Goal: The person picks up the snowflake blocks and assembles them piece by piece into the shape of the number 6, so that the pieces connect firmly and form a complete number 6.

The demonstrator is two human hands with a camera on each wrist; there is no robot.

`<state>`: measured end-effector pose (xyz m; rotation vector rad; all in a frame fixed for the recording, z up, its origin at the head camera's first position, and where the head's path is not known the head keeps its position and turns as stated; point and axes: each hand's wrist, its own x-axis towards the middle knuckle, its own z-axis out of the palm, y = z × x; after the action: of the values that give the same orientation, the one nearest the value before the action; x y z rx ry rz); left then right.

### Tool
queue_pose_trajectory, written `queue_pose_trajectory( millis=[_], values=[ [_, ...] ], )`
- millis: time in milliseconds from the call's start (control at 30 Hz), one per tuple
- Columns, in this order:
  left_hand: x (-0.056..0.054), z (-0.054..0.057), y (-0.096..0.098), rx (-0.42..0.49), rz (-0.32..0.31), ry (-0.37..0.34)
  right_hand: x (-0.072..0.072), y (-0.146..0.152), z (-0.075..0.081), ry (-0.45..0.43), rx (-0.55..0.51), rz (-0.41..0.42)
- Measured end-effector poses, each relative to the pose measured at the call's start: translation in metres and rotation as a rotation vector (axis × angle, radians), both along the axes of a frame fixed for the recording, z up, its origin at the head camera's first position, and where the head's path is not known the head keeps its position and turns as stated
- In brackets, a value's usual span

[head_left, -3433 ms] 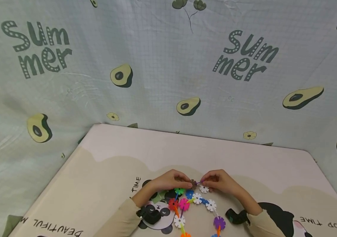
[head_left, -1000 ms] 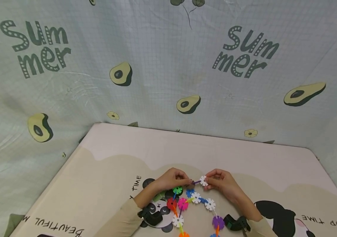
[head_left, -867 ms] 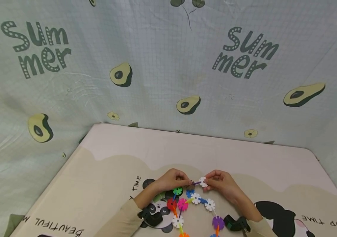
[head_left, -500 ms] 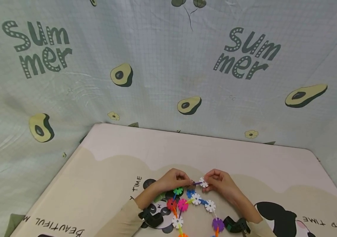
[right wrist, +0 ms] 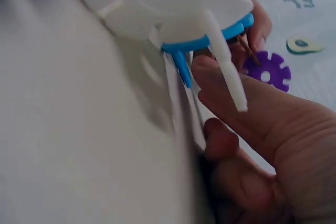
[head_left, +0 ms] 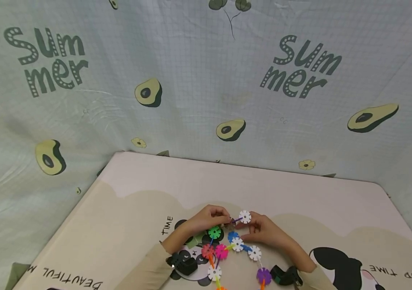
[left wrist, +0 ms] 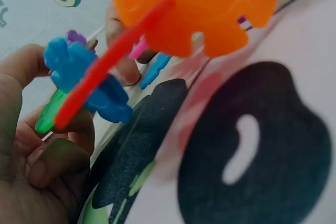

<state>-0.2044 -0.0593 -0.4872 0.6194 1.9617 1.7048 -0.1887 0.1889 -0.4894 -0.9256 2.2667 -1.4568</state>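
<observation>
My left hand (head_left: 209,217) pinches a small brown notched interlocking disc (head_left: 232,224) at the far end of a chain of linked plastic discs. A purple disc (head_left: 236,220) seen edge-on joins it to a white disc (head_left: 245,217), which stands clear of both hands. Beside these, my right hand (head_left: 265,230) has thumb and forefinger apart, tips close to the brown disc and a blue disc (head_left: 233,236); contact is unclear. A green disc (head_left: 214,232) lies below my left hand. In the left wrist view, an orange disc (left wrist: 226,19) hides part of the work.
The linked discs form a loop, with a pink disc (head_left: 221,251) and a purple disc (head_left: 264,276), running out of the bottom edge. A panda-printed mat (head_left: 137,225) lies beneath. Behind hangs an avocado-print cloth (head_left: 191,80). Black wrist cameras (head_left: 182,262) sit on both wrists.
My right hand has let go of the white disc and moved left and slightly down. The white disc has risen slightly and shifted left. My left hand keeps its hold on the brown disc.
</observation>
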Motion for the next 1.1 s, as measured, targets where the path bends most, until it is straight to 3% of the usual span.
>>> queue_pose_trajectory(
  millis=[167,400,567,800,1100],
  values=[
    [0.002,0.002,0.001,0.012,0.008,-0.028,0.0,-0.007,0.001,0.071,0.029,0.066],
    [0.001,0.002,0.001,0.022,-0.006,-0.054,-0.001,-0.008,-0.001,0.075,0.013,0.082],
    [0.001,0.002,0.002,-0.001,-0.012,-0.05,-0.002,-0.001,-0.002,-0.057,-0.049,0.045],
    [0.002,0.002,0.004,-0.062,0.009,0.017,-0.001,0.008,-0.003,-0.238,-0.133,-0.024],
    [0.0,0.0,0.007,-0.138,0.045,0.09,-0.002,0.018,-0.006,-0.252,-0.24,-0.085]
  ],
)
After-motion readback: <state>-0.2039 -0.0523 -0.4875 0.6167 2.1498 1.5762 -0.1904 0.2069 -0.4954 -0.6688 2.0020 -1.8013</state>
